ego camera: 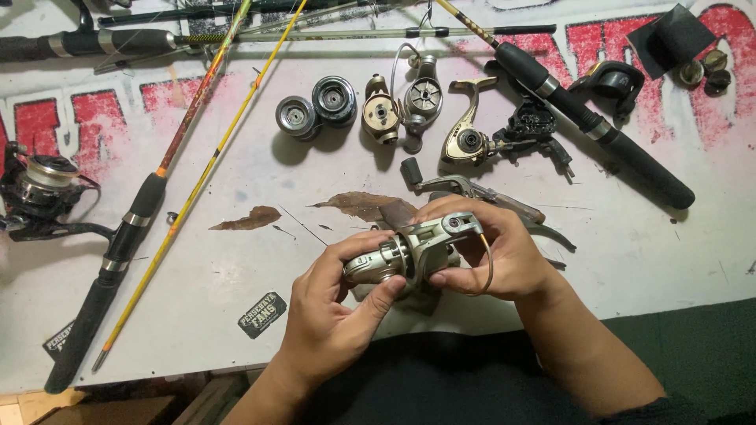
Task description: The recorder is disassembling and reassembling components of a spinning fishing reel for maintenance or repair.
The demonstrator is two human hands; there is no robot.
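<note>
Both hands clamped on silvery metal spinning reel (413,252), left hand (335,311), right hand (492,252), scuffed white table (236,267)

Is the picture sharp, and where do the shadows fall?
Head view: sharp and evenly lit; the silver reel in the left hand and right hand is crisp. The spools cast soft shadows toward the viewer on the white table.
</note>
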